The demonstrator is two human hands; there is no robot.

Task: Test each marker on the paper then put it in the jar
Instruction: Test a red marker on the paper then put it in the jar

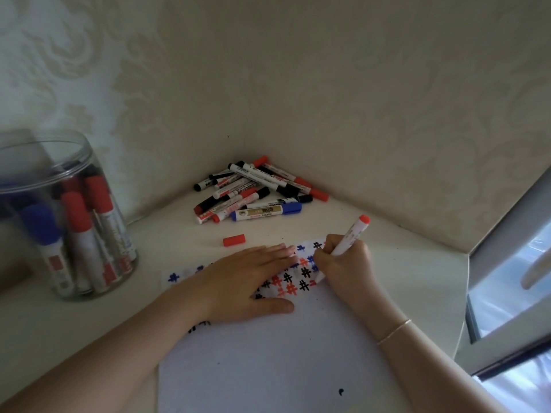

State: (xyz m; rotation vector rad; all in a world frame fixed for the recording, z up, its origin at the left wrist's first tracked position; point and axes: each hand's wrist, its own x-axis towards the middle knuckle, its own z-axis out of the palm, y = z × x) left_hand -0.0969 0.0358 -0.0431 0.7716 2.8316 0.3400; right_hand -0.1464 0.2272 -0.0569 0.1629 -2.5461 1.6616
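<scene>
Jar blurred and cut off at left edge, marker tip hidden behind right hand

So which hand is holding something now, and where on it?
The right hand grips the red marker low on its barrel; the left hand presses flat on the paper.

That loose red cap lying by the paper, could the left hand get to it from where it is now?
Probably yes. The red cap lies in the open on the table just beyond the left hand, which rests flat on the paper and holds nothing. Nothing stands between them; the hand would only have to let go of the sheet.
</scene>
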